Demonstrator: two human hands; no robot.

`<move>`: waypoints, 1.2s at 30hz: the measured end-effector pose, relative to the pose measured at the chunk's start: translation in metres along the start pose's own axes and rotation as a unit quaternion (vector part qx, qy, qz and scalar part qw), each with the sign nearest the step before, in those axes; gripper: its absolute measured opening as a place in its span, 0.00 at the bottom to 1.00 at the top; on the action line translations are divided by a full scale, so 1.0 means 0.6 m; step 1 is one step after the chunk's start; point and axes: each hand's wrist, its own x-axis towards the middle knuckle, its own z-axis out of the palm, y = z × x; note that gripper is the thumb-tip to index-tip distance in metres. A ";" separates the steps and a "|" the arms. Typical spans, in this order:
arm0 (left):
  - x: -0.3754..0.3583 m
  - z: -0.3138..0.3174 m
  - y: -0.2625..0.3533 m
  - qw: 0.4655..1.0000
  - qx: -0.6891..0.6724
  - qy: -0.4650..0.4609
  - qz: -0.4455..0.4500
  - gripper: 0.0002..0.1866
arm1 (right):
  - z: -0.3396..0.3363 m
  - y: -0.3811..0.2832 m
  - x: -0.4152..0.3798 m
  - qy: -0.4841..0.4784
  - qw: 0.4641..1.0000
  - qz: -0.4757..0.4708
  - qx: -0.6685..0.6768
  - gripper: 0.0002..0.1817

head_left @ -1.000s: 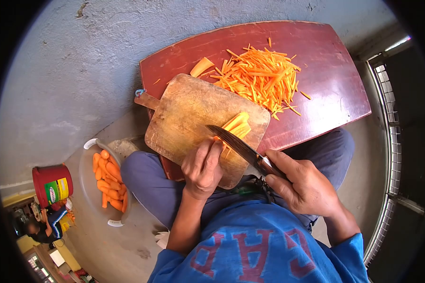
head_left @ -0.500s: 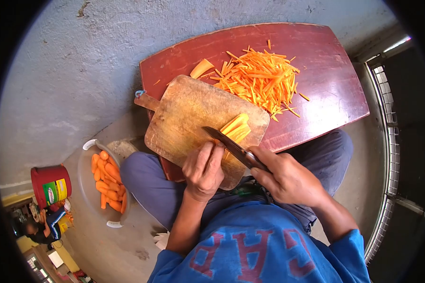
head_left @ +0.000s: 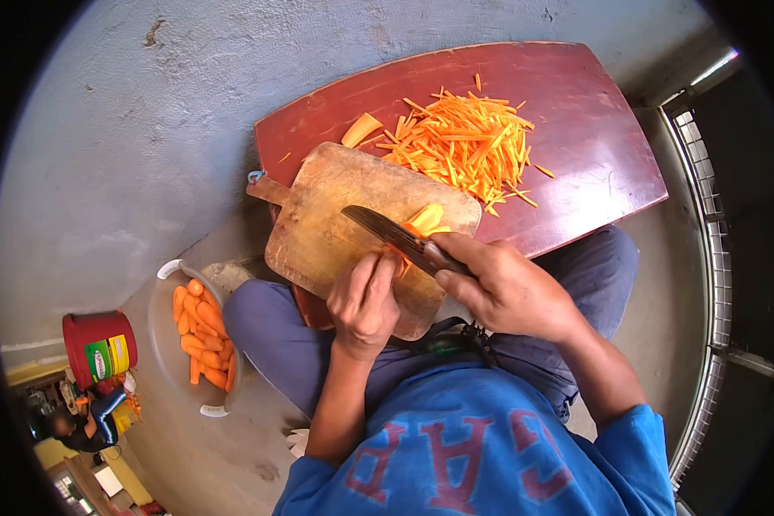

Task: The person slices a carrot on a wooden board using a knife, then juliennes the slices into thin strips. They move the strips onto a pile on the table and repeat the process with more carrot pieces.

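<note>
The right hand [head_left: 507, 288] was closed around the handle of a dark-bladed kitchen knife [head_left: 387, 232], whose blade lay slanting up and left across the middle of the frame. The blade rested on a stack of orange carrot slabs [head_left: 425, 220] near the right edge of a worn, pale wooden cutting board with a short handle [head_left: 327, 215]. The left hand [head_left: 363, 301], just below and left of the knife, pressed down on the near end of the slabs with its fingers bunched narrowly together, fingertips touching the carrot beside the blade.

The board sat tilted on a dark red, glossy wooden table top [head_left: 593, 146] that filled the upper right of the frame. On the table above and to the right of the board lay a loose heap of thin orange carrot strips [head_left: 464, 142], with a single wedge-shaped carrot piece [head_left: 359, 129] just left of the heap, touching the board's upper edge.

At the lower left, on the grey concrete floor [head_left: 129, 129], stood a round pale basin [head_left: 168, 344] holding whole peeled carrots [head_left: 205, 335], and further left a red cylindrical tin with a green and yellow label [head_left: 101, 348].
</note>
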 end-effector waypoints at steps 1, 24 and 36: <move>0.000 0.001 -0.002 1.000 -0.003 -0.002 -0.001 0.20 | -0.007 -0.009 -0.003 -0.007 1.000 0.012 0.009 0.20; 0.005 0.003 -0.004 1.000 -0.011 0.008 0.002 0.21 | -0.040 -0.065 -0.030 -0.033 0.983 0.169 0.062 0.22; 0.004 -0.002 -0.006 1.000 -0.013 0.002 0.007 0.19 | -0.013 -0.046 -0.028 -0.024 0.998 0.065 0.003 0.20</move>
